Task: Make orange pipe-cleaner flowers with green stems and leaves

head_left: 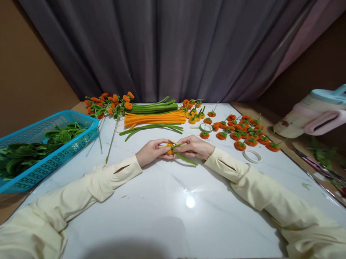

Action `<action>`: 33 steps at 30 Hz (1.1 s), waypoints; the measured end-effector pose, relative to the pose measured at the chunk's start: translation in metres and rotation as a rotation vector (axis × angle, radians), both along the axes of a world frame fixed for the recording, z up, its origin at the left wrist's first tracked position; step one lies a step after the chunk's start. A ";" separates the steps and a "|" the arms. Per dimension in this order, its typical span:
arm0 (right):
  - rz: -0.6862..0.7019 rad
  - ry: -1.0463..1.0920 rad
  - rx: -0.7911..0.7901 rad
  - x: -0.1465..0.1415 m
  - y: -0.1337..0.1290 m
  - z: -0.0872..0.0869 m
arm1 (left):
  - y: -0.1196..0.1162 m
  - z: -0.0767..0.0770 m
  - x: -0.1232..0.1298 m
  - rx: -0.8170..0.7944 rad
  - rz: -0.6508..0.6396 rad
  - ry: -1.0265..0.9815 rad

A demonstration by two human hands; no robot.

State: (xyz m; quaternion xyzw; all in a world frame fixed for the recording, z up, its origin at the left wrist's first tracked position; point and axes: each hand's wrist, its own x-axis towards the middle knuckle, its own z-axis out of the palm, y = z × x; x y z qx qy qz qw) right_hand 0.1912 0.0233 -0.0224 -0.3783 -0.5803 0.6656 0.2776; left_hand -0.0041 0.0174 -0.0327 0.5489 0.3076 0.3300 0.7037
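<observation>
Near the middle of the white tabletop (154, 207), my left hand (152, 151) holds a small orange-yellow pipe-cleaner piece (170, 148) between thumb and fingers. My right hand (193, 147) meets it from the right, its fingers pinching a green pipe cleaner (186, 159) that lies against the orange piece. One green end points down and to the right below my right fingers. Behind my hands lie a bundle of orange pipe cleaners (155, 118) and green ones (154, 107), with a few more green stems (152, 128) in front.
At the left stands a blue basket (22, 183) with green leaves (26, 156). Orange flowers (111, 108) lie at the back left, many small pumpkin-like pieces (251, 141) at the right beside a tape roll (252, 156). A tumbler (300, 115) and scissors (317, 168) are far right.
</observation>
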 end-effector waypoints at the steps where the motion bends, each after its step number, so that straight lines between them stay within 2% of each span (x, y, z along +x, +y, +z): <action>1: -0.027 -0.008 0.000 -0.001 -0.001 0.000 | -0.001 0.000 0.000 0.004 0.014 -0.001; 6: -0.201 0.016 -0.038 -0.010 -0.008 0.003 | -0.004 0.002 0.003 0.027 0.132 0.030; 12: -0.309 0.023 -0.062 -0.018 -0.017 0.004 | -0.009 0.004 0.005 0.091 0.208 0.053; 16: -0.323 0.027 -0.073 -0.021 -0.020 0.007 | -0.008 0.004 0.006 0.104 0.229 0.065; 22: -0.186 0.052 -0.047 -0.013 -0.010 0.003 | -0.001 0.008 0.004 -0.015 0.261 0.020; 24: -0.220 0.111 -0.033 -0.007 -0.003 0.000 | 0.003 0.008 0.002 -0.043 0.294 -0.031; 29: -0.436 0.306 -0.044 0.002 0.007 0.000 | 0.012 0.008 -0.004 -0.026 0.407 -0.150; 31: -0.462 0.369 0.002 0.001 0.005 0.002 | 0.014 0.008 -0.005 0.009 0.487 -0.156; 33: -0.431 0.398 0.048 -0.004 -0.001 0.005 | 0.015 0.007 -0.004 0.077 0.545 -0.148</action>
